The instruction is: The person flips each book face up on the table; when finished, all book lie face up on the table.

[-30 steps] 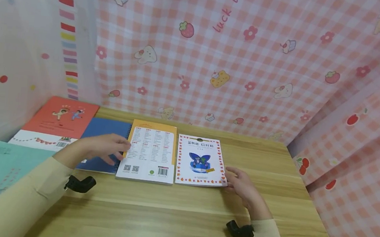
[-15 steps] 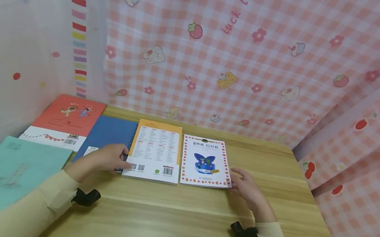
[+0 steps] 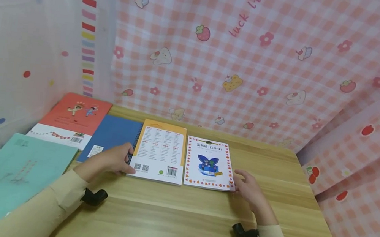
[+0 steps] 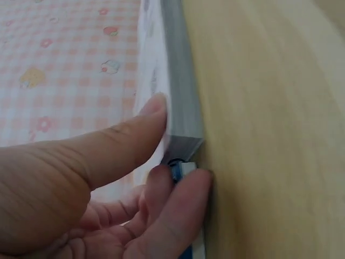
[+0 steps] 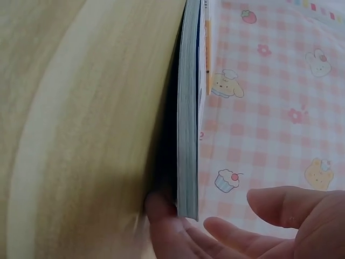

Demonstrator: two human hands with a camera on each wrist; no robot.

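Note:
A yellow-and-white book (image 3: 159,152), back cover up, lies on the table beside a white book (image 3: 211,164) with a blue butterfly picture. My left hand (image 3: 117,160) holds the yellow-and-white book's near left corner, the thumb (image 4: 132,137) on its cover and the curled fingers (image 4: 180,210) by its side edge. Against that edge lies a blue spiral notebook (image 3: 116,134), partly behind the hand. At the white book's near right corner is my right hand (image 3: 249,191); its fingertips (image 5: 161,213) touch the lower edge while the thumb (image 5: 280,204) stays apart from the cover.
A red-and-white book (image 3: 78,113) lies at the back left, with a teal book (image 3: 23,175) in front of it under the left forearm. Bare wooden table (image 3: 167,215) extends before the books. Checked pink curtains (image 3: 216,60) hang behind and at the right.
The left hand has come down from above the notebook's spiral edge to the yellow-and-white book's near left corner. My right hand stays at the white book. The head view has shifted slightly left.

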